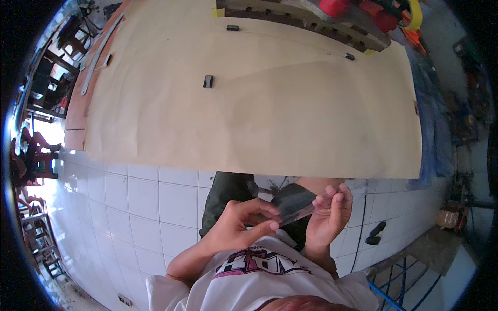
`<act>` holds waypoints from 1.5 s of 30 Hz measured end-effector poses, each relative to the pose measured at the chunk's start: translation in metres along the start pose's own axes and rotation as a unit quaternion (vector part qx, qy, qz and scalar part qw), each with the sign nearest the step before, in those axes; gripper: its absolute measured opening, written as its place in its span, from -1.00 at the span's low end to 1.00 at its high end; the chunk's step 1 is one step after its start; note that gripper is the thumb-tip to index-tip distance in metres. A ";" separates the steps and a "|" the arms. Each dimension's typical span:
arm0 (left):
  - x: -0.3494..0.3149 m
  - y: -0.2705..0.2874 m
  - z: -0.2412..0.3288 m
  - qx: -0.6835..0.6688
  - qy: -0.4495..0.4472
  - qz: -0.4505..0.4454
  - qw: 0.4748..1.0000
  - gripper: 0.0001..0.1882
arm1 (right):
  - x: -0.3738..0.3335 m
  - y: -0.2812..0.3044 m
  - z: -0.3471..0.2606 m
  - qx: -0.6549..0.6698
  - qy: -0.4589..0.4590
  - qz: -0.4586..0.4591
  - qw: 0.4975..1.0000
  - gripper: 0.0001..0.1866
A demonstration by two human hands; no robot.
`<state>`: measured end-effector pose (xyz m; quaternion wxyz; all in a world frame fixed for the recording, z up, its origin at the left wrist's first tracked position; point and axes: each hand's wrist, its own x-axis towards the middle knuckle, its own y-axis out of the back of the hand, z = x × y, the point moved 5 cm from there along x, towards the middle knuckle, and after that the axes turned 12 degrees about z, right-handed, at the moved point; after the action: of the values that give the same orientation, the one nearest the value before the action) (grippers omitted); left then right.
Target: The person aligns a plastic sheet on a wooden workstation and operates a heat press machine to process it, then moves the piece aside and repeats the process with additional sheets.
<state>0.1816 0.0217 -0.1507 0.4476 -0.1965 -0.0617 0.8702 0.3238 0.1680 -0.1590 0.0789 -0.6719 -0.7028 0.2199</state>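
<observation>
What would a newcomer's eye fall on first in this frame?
First, the broad tan sheet across the picture's centre, with a small dark block left of its middle. Next, the clear plastic piece held between the left hand and right hand, below the sheet's near edge. Then the bright red objects at the top, right of centre.

A thin, see-through film (298, 210) is held slanted between the left hand (239, 224) and right hand (327, 217)

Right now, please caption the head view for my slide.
A clear sheet held between left hand and right hand, near tan paper.
</observation>
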 end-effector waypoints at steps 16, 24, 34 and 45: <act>-0.006 0.019 0.005 -0.162 -0.058 0.160 0.972 -0.76 | -0.013 0.004 0.000 -0.081 0.006 -0.081 0.993 -0.70; -0.005 0.042 0.007 -0.116 -0.141 0.289 0.940 -0.62 | 0.022 0.006 -0.008 -0.094 -0.052 -0.206 0.973 -0.50; -0.004 0.046 0.025 -0.093 -0.206 0.335 0.915 -0.53 | 0.055 0.027 -0.055 -0.090 0.127 -0.061 0.986 -0.47; 0.004 0.062 0.044 -0.093 -0.218 0.327 0.915 -0.56 | 0.062 0.010 -0.055 -0.209 0.130 -0.085 0.966 -0.45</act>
<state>0.1154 -0.0084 -0.1295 0.0931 -0.0518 -0.1709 0.9795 0.3499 0.2399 -0.1253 0.0455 -0.6338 -0.7716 -0.0284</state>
